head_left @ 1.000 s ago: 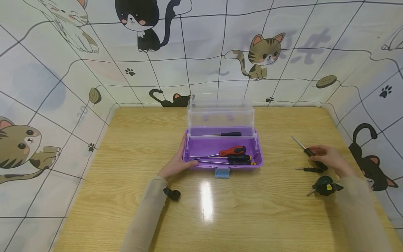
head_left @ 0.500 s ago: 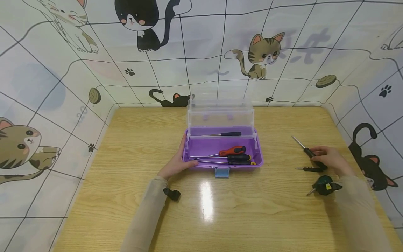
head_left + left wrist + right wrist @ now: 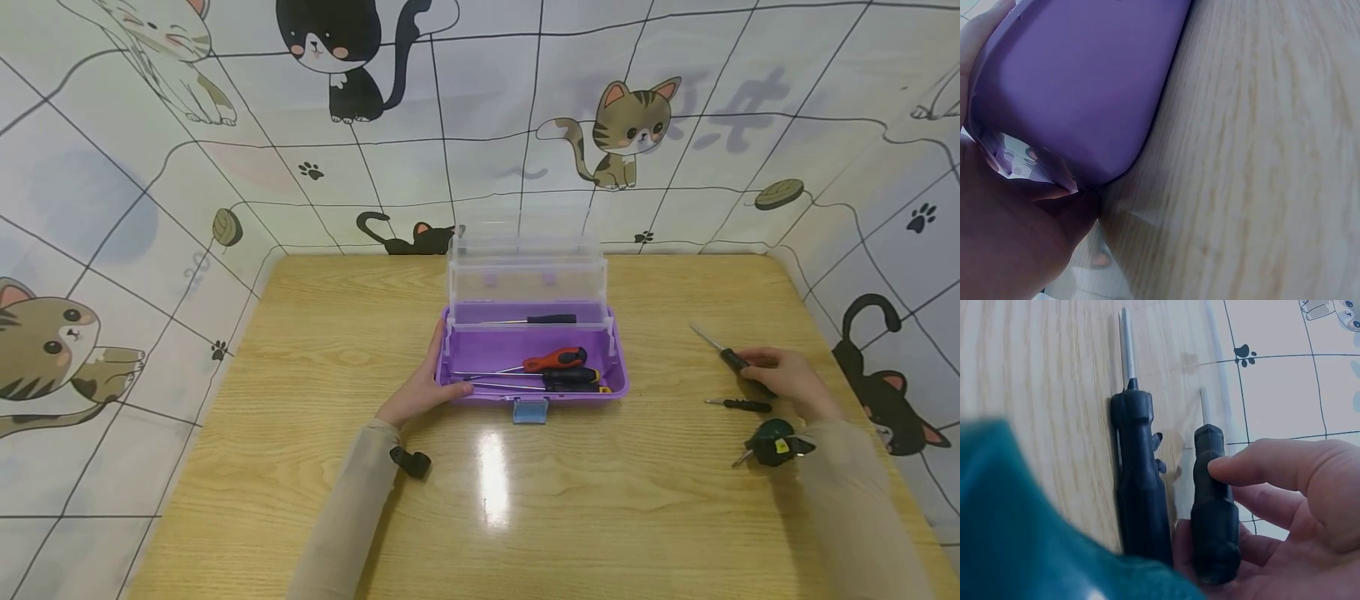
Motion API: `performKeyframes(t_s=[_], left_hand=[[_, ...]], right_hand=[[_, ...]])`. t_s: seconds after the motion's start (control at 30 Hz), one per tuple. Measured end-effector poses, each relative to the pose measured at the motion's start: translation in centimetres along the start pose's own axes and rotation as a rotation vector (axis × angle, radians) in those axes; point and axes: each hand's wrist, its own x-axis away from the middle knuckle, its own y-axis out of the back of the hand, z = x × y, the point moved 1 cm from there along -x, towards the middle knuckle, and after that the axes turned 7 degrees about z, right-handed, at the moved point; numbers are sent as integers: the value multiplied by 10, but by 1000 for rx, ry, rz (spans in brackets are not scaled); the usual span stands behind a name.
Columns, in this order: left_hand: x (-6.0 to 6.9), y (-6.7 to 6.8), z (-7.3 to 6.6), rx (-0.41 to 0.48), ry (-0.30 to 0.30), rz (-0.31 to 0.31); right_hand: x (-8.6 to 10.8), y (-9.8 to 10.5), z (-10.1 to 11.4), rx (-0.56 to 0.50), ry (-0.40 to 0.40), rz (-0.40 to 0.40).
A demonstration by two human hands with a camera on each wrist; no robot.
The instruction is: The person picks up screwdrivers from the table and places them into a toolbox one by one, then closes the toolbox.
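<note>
A purple toolbox [image 3: 528, 397] stands with its clear lid raised, several screwdrivers lying inside. The left hand [image 3: 423, 389] grips its left end, thumb on the front rim; in the left wrist view this hand [image 3: 1013, 225] is against the purple wall [image 3: 1085, 81]. At the right, the right hand [image 3: 791, 382] pinches the black handle of a long screwdriver [image 3: 733, 360]. In the right wrist view the hand [image 3: 1310, 494] has its thumb and fingers around that handle [image 3: 1213, 500]. Beside it, a short black screwdriver [image 3: 746, 406] lies on the table.
A dark green tool [image 3: 771, 442] with a metal tip lies nearest the right sleeve, blurred teal in the right wrist view [image 3: 1041, 531]. A blue latch [image 3: 530, 411] hangs at the toolbox front. Cat-patterned walls enclose the wooden table [image 3: 337, 333] at the back and sides.
The long screwdriver has shifted slightly left and up in the right hand, with its handle end now apart from the short screwdriver. The left hand and toolbox have stayed put.
</note>
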Motion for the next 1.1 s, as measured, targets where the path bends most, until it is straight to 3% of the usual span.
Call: performKeyframes(t_s=[0.2,0.6,0.8,1.03,1.1], left_hand=[[0,-1,1,2,-10,4],[0,0,0,5,37,-5],[-4,3,22,-21,22,-24],[0,-1,-2,-2,28,-9],[1,-1,-2,-3,23,-9]], right_hand=[[-1,-3,1,14,37,-41],[1,-6,16,-13,79,-96],[3,-6,30,-28,93,-93],[6,-8,41,-59,126,-82],[5,-9,44,-49,136,-84]])
